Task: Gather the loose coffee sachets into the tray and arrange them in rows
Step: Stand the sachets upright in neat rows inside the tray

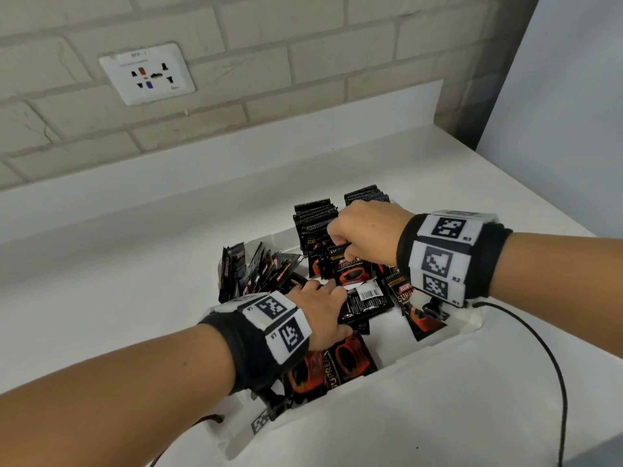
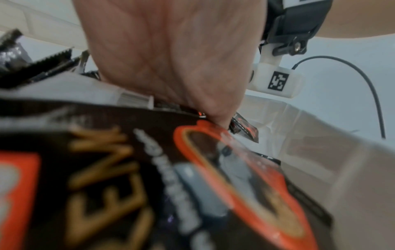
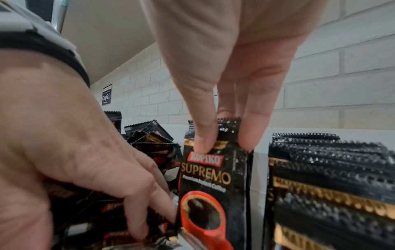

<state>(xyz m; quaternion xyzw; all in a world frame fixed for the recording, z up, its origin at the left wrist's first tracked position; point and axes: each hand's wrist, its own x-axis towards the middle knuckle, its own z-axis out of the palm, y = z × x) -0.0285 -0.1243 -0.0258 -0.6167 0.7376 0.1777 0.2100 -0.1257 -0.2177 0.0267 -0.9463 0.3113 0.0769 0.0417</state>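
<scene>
Over the tray (image 1: 468, 326), right hand (image 3: 224, 76) pinched an upright sachet (image 3: 213, 182) by its top. Left hand (image 1: 323, 311), fingers straight, pressed loose sachets (image 1: 365, 299) at the tray's middle.

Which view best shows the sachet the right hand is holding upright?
The right wrist view: the sachet faces the camera, label readable, with the right hand pinching its top edge. The head view shows it small, partly under that hand. In the left wrist view I cannot pick it out.
</scene>
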